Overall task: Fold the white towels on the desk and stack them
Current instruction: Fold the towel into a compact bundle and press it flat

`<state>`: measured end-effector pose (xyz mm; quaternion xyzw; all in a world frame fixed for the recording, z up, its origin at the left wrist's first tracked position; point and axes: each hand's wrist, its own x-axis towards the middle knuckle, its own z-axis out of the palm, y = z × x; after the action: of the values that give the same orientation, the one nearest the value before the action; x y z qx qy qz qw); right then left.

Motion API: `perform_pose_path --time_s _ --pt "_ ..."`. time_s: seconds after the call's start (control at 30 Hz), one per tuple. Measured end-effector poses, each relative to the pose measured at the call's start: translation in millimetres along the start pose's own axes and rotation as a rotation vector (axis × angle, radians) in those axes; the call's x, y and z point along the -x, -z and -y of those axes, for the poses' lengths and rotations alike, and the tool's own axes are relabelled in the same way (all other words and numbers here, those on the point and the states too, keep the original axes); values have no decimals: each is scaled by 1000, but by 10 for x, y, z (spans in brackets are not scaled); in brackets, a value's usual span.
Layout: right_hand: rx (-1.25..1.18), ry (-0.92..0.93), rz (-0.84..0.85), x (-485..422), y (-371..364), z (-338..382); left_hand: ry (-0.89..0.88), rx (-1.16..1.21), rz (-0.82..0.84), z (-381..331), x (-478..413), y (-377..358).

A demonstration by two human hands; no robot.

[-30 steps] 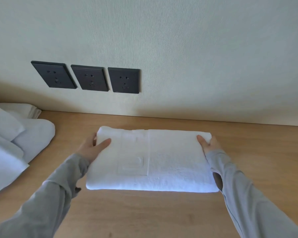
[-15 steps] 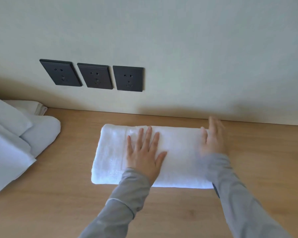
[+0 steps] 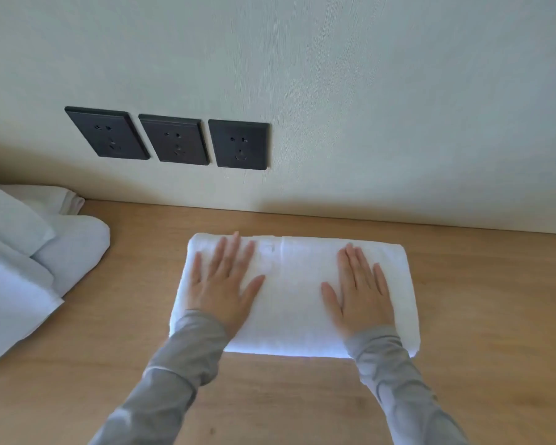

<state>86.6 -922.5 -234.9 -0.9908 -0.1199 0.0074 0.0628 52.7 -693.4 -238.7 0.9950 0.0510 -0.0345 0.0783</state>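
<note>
white towels [image 3: 20,277] lie in a loose heap at the left of the wooden surface [image 3: 495,332], not yet folded, i think. in the middle one folded towel [image 3: 294,303] lies flat; the left hand [image 3: 222,284] and the right hand [image 3: 361,295] press on it, both stretched flat, gripping nothing. the heap and the stacking are left to do.

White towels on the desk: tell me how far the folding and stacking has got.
Done: one folded towel lies as a neat rectangle on the desk. In hand: the left hand and right hand press flat on it, fingers straight. Left: the heaped white towels at the desk's left edge look mostly unfolded, and nothing is stacked on the folded one yet.
</note>
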Motion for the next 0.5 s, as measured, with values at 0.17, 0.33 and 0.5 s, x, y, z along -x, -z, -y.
perform_pose_path --time_s 0.17,0.33,0.5 --pt "-11 -4 -17 -2 -55 19 37 -13 -12 90 40 -89" --pt "2 26 -20 60 -28 -213 17 -16 -11 125 65 -36" --pt "-93 4 -79 147 -46 -419 128 29 11 346 142 -3"
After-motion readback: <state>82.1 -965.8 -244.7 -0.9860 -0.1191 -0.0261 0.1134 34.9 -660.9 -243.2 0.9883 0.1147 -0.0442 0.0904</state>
